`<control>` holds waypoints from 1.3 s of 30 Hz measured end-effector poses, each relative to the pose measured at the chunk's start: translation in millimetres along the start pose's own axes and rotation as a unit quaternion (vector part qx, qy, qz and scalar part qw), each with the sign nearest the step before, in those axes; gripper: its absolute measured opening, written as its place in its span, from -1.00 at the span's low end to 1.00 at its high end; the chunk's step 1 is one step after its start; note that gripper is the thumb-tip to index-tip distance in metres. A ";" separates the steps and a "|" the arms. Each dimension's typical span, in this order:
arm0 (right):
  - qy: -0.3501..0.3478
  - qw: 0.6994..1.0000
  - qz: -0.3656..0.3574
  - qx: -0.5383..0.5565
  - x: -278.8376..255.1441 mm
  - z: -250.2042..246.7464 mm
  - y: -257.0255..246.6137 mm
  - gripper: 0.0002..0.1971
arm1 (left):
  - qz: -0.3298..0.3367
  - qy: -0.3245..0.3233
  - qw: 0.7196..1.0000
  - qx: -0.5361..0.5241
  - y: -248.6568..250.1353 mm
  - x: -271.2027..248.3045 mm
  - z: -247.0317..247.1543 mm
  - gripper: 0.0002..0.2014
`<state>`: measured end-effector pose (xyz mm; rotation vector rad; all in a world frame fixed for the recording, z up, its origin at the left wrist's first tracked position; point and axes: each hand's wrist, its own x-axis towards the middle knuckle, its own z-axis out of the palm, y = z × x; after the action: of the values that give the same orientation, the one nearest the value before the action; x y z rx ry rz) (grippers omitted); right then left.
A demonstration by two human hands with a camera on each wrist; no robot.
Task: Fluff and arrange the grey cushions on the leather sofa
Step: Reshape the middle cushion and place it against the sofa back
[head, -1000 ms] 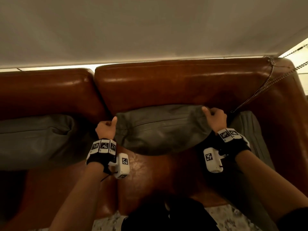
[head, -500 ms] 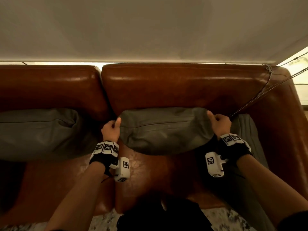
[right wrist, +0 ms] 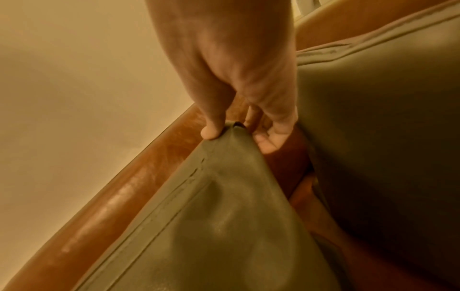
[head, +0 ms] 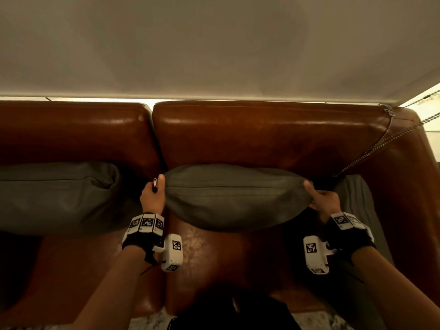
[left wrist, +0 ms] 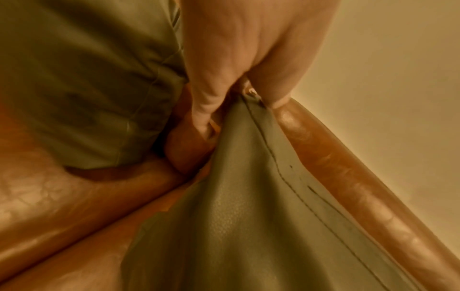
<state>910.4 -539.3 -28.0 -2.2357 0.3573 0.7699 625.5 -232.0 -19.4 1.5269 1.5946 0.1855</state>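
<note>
A grey leather cushion (head: 233, 196) stands on edge against the backrest of the brown leather sofa (head: 262, 136). My left hand (head: 153, 195) pinches its top left corner, thumb on the back side and fingers on the front. My right hand (head: 321, 201) pinches the top right corner. The left wrist view shows the cushion (left wrist: 248, 196) and its seam under my left hand (left wrist: 236, 94). In the right wrist view my right hand (right wrist: 234, 130) grips the cushion's corner (right wrist: 224, 196). A second grey cushion (head: 54, 196) leans against the backrest on the left.
A third grey cushion (head: 357, 206) lies by the sofa's right arm, also seen as a grey cushion (right wrist: 385, 118) in the right wrist view. A bead chain (head: 381, 144) hangs across the sofa's right corner. The pale wall (head: 214, 44) is behind the sofa.
The cushion has been drawn up and set more upright against the backrest. Both hands have kept their hold on its top corners and moved slightly right.
</note>
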 end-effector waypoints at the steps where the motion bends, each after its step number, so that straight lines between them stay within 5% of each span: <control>1: 0.004 1.000 0.005 0.012 -0.8 1.2 0.8 -0.52 | 0.000 -0.014 1.000 -0.002 -3.8 1.0 -1.2 -0.53; 6: -0.027 0.994 -0.018 0.101 -20.3 2.2 -29.2 -0.66 | 0.076 0.020 0.997 0.003 0.2 3.4 -15.2 -0.67; 11: -0.054 0.982 -0.025 0.179 -22.0 -11.9 -45.4 -0.66 | 0.123 0.029 0.992 0.000 14.9 15.1 -26.2 -0.62; 18: -0.003 0.989 0.036 0.140 -17.8 15.1 -26.9 -0.50 | -0.034 -0.074 0.996 0.035 3.1 21.8 -2.7 -0.53; 24: 0.004 0.994 -0.020 0.105 -17.2 6.7 -34.5 -0.78 | 0.027 -0.022 0.999 0.020 20.9 14.4 -0.4 -0.57; 30: 0.029 0.999 -0.032 0.022 -1.6 8.8 -48.2 -0.48 | 0.017 -0.008 0.999 0.039 33.1 14.9 10.4 -0.55; 35: 0.017 0.998 -0.017 0.058 7.1 6.0 -35.4 -0.72 | 0.004 -0.008 0.986 0.168 28.9 21.6 4.6 -0.43; 39: -0.010 0.995 -0.052 0.086 6.5 -1.1 -45.5 -0.72 | 0.019 -0.027 0.987 0.159 36.8 36.7 -5.5 -0.53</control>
<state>936.8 -508.7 -6.2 -2.0674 0.2833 0.6802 654.5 -189.4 -10.1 1.7906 1.6079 -0.0943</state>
